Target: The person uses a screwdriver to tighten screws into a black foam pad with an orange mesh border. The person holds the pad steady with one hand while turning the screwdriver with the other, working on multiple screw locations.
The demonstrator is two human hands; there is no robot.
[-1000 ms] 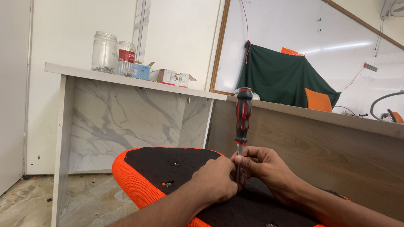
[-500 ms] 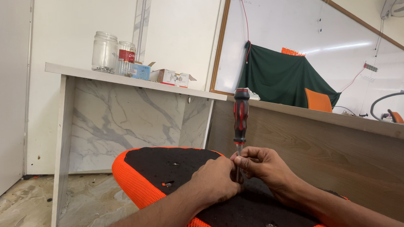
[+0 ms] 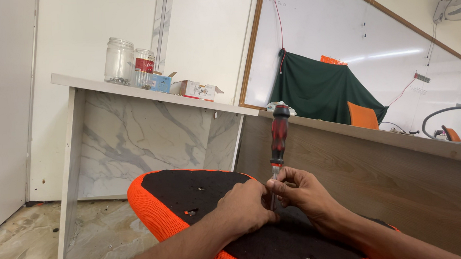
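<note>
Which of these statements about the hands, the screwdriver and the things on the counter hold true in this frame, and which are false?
1. The screwdriver stands roughly upright, handle up. True.
2. Both hands meet at the lower shaft of the screwdriver. True: the left hand and the right hand close in around it just above the seat.
3. The seat cushion under the hands is blue with a white rim. False: it is black with an orange rim.
4. Two jars stand on the marble-patterned counter. True.
5. The left hand grips the red and black handle at its top. False: no hand touches the handle; it stands free above them.
6. The green cloth lies on the floor. False: it is draped behind the wooden desk, against the whiteboard.
</note>
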